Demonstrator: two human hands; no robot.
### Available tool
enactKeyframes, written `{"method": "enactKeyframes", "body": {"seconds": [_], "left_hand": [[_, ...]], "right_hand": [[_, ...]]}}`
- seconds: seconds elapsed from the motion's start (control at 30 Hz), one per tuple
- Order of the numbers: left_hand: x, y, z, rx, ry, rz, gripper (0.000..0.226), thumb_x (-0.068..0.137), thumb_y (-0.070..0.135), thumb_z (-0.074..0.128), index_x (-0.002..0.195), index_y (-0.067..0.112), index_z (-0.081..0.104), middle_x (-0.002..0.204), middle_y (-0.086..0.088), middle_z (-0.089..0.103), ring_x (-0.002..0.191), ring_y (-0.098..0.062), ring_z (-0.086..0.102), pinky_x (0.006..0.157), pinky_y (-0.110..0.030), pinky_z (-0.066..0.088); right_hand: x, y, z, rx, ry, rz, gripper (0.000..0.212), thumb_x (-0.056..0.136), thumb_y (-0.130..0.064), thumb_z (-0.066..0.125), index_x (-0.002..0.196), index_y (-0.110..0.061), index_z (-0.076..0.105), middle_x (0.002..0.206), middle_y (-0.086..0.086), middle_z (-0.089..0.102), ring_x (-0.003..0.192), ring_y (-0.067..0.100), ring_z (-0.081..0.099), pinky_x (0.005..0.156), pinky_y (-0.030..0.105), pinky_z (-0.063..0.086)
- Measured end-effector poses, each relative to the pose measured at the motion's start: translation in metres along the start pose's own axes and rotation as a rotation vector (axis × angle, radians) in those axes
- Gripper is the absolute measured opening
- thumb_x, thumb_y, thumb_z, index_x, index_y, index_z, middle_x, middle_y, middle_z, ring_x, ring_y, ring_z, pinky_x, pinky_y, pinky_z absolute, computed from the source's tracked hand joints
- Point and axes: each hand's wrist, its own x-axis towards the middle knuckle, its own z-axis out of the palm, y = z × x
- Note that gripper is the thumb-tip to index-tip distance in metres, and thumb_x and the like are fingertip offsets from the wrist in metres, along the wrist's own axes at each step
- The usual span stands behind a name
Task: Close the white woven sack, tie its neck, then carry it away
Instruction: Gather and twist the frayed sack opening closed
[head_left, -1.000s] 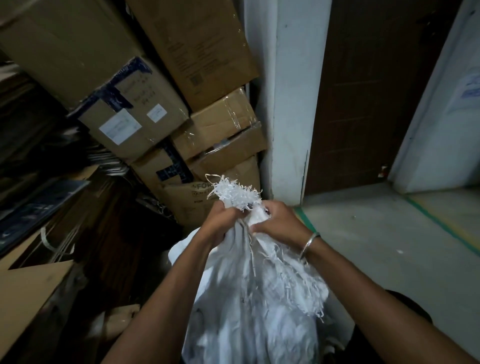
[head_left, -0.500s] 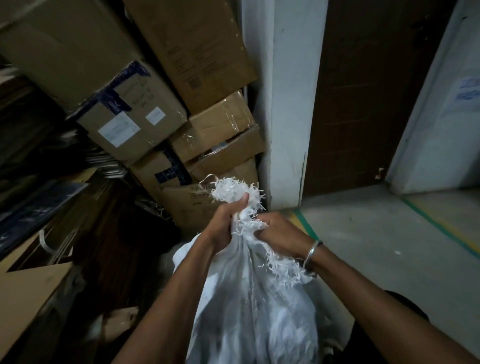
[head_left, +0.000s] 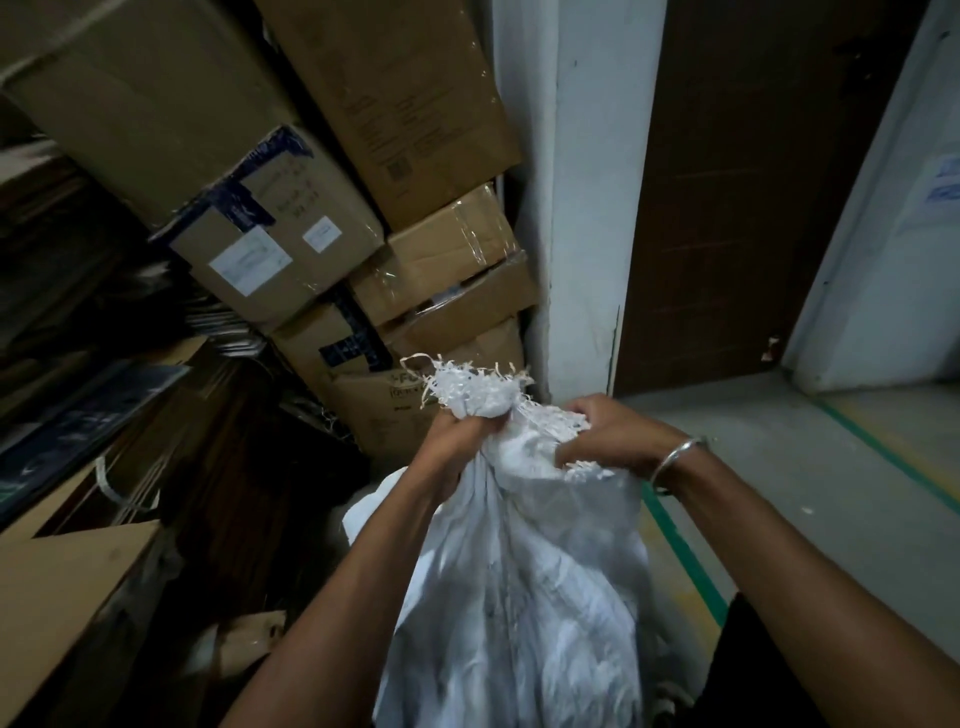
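A leaning stack of cardboard boxes (head_left: 322, 171) fills the upper left, its top and left side cut off by the frame, with one box's printed lettering too dim and partly hidden to read. To the right of the stack stands a pale wall corner (head_left: 582, 208), and beyond it a dark brown door (head_left: 753, 182) whose top runs out of view. The grey floor (head_left: 779, 467) carries a green line (head_left: 680, 551) that disappears behind the sack. The white woven sack (head_left: 524, 597) stands low in the centre between the person's forearms, its base cut off by the bottom edge and its contents hidden; the cloth is gathered upward into a bunched neck. The left hand (head_left: 457, 436) is clenched around that neck just below the frayed mouth (head_left: 472, 387), which splays out above the fist. The right hand (head_left: 608, 434) grasps a fold of frayed sack edge just beside the neck, fingers curled into the cloth. A metal bangle (head_left: 675, 457) sits on the right wrist. The dark clutter at lower left is hard to make out.
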Motion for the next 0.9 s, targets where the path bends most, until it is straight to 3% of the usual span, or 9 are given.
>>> {"method": "enactKeyframes", "body": {"seconds": [0.1,0.2,0.3,0.37,0.47,0.6,0.7,0.8,0.9], "left_hand": [[0.002,-0.006,0.005,-0.052,0.053,-0.001,0.020,0.089,0.009,0.077,0.104,0.021,0.073,0.112,-0.003,0.076,0.110,-0.023,0.071,0.103,-0.045,0.054],[0.006,-0.012,0.012,-0.061,0.128,0.012,0.030,0.085,0.019,0.081,0.114,0.018,0.073,0.115,-0.002,0.076,0.108,-0.021,0.072,0.101,-0.044,0.056],[0.000,-0.013,0.023,-0.040,0.235,0.021,0.020,0.088,0.029,0.076,0.106,0.021,0.075,0.109,0.000,0.077,0.103,-0.020,0.072,0.097,-0.043,0.058],[-0.004,-0.014,0.031,-0.037,0.276,0.025,0.009,0.092,0.016,0.064,0.091,0.018,0.073,0.095,-0.004,0.076,0.092,-0.022,0.071,0.088,-0.039,0.058],[-0.010,-0.008,0.036,-0.059,0.206,-0.007,0.024,0.089,-0.002,0.051,0.077,0.013,0.066,0.072,-0.005,0.066,0.074,-0.023,0.060,0.066,-0.029,0.048],[-0.020,0.013,0.031,-0.252,-0.083,-0.038,0.033,0.103,0.031,0.050,0.089,0.009,0.070,0.078,-0.010,0.071,0.073,-0.027,0.067,0.067,-0.030,0.055],[-0.023,0.014,0.020,-0.232,-0.278,-0.089,0.037,0.099,0.036,0.059,0.096,0.001,0.071,0.085,-0.017,0.073,0.075,-0.028,0.072,0.072,-0.033,0.059],[-0.020,0.012,0.014,-0.122,-0.176,-0.097,0.040,0.084,0.027,0.079,0.107,-0.005,0.069,0.099,-0.022,0.075,0.090,-0.036,0.073,0.080,-0.041,0.060],[-0.016,0.008,0.020,-0.115,0.150,-0.110,0.028,0.085,0.008,0.069,0.111,-0.002,0.070,0.098,-0.022,0.076,0.086,-0.036,0.075,0.073,-0.040,0.060]], "right_hand": [[0.001,0.006,-0.006,-0.128,0.106,-0.020,0.014,0.079,-0.011,0.075,0.070,-0.012,0.063,0.065,0.001,0.062,0.056,0.011,0.054,0.048,0.021,0.044],[0.003,0.012,0.000,-0.075,0.441,-0.050,0.018,0.081,-0.028,0.074,0.080,-0.014,0.061,0.073,-0.002,0.066,0.068,0.018,0.061,0.061,0.034,0.048],[-0.013,0.010,0.032,-0.193,0.660,-0.229,0.021,0.083,-0.028,0.072,0.071,-0.020,0.056,0.067,-0.004,0.059,0.066,0.021,0.056,0.059,0.030,0.040],[-0.020,0.004,0.062,-0.257,0.616,-0.351,0.013,0.085,-0.026,0.067,0.074,-0.023,0.060,0.075,0.001,0.060,0.072,0.022,0.056,0.062,0.031,0.039],[-0.019,0.002,0.090,-0.173,0.518,-0.379,0.009,0.087,-0.016,0.055,0.082,-0.023,0.053,0.084,0.002,0.059,0.079,0.022,0.056,0.067,0.030,0.035],[-0.016,0.000,0.092,-0.043,0.450,-0.356,0.045,0.086,-0.012,0.052,0.129,-0.024,0.059,0.116,0.002,0.065,0.106,0.015,0.061,0.091,0.027,0.049],[-0.015,-0.008,0.078,0.051,0.344,-0.321,0.048,0.084,-0.001,0.057,0.128,-0.020,0.064,0.123,-0.003,0.066,0.114,0.013,0.061,0.095,0.021,0.045],[-0.013,-0.008,0.064,0.295,0.129,-0.264,0.051,0.086,0.006,0.061,0.134,-0.012,0.063,0.130,-0.006,0.065,0.121,0.007,0.060,0.103,0.024,0.046],[-0.017,-0.006,0.058,0.315,0.038,-0.190,0.061,0.081,0.005,0.068,0.137,-0.016,0.057,0.127,-0.010,0.062,0.117,0.004,0.060,0.091,0.010,0.048]]}}
